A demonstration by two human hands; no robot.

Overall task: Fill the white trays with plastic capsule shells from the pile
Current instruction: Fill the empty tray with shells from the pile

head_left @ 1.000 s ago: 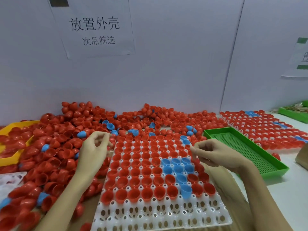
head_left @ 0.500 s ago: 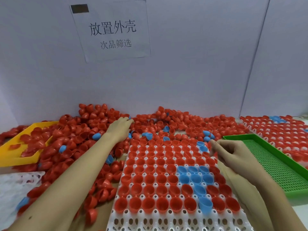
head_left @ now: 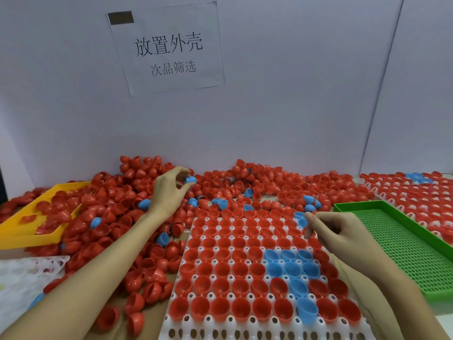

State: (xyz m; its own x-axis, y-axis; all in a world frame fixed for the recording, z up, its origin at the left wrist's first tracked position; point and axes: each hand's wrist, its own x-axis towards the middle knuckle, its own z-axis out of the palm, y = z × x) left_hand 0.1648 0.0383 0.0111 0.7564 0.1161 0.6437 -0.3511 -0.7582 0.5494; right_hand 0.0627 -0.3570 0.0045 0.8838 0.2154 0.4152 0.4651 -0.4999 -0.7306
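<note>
A white tray (head_left: 264,333) lies in front of me, most of its cups filled with red shells and a patch of blue ones; its nearest row shows bare holes. Behind and left of it spreads a big pile of red capsule shells (head_left: 112,212) with a few blue ones mixed in. My left hand (head_left: 169,192) reaches far into the pile and pinches a blue shell (head_left: 191,179) between thumb and fingers. My right hand (head_left: 335,231) hovers over the tray's right side with fingers loosely curled; nothing shows in it.
A green perforated tray (head_left: 404,249) stands at the right, a filled white tray (head_left: 416,192) beyond it. A yellow tray (head_left: 36,217) sits at the left under shells, and a bare white tray (head_left: 22,278) at the lower left. A wall with a paper sign closes the back.
My left hand has reached from the tray's left edge far back into the pile and taken hold of a blue shell. My right hand stays over the tray's right side.
</note>
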